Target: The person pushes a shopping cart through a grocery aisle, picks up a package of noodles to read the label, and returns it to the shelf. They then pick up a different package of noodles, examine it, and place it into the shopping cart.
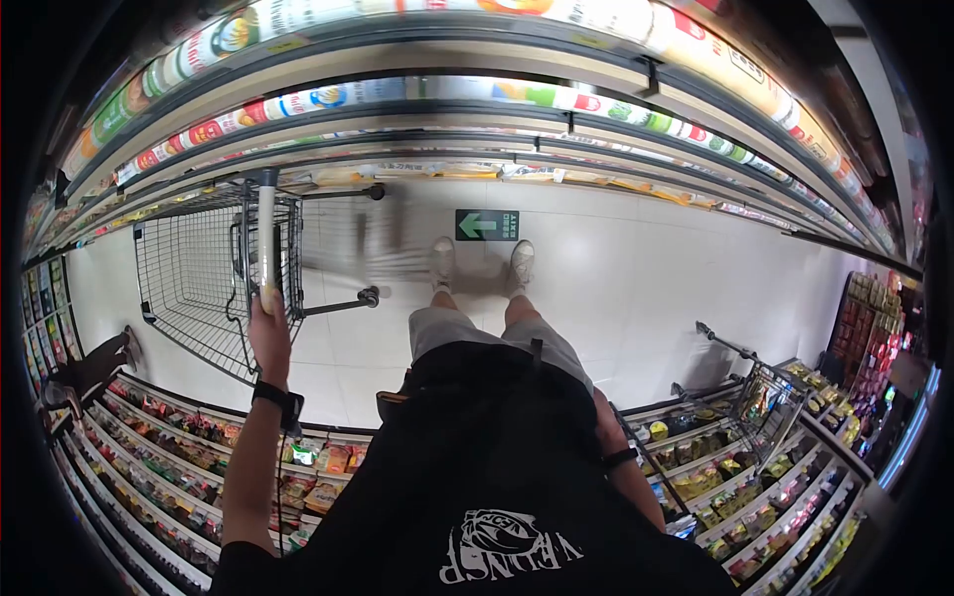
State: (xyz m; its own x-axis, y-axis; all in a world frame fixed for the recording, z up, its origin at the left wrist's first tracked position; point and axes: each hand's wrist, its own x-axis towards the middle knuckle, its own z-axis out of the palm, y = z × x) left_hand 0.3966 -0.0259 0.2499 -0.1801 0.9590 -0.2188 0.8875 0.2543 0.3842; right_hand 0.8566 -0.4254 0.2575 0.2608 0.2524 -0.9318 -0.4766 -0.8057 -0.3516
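My left hand (268, 323) is closed around the near end of the pale handle (266, 233) of a wire shopping cart (189, 260). The cart stands to my left, and its basket looks empty. My right arm hangs down at my right side, with a dark band on the wrist. Of my right hand (606, 422) only a part shows beside my hip, and its fingers are hidden, so what it holds, if anything, cannot be made out.
Shelves of packaged goods (427, 94) run across the front. Behind me stand more shelves (328, 477). A second cart (767, 402) is at the right. A green exit arrow sign (487, 224) lies on the floor before my feet. Another person (94, 372) is at the far left.
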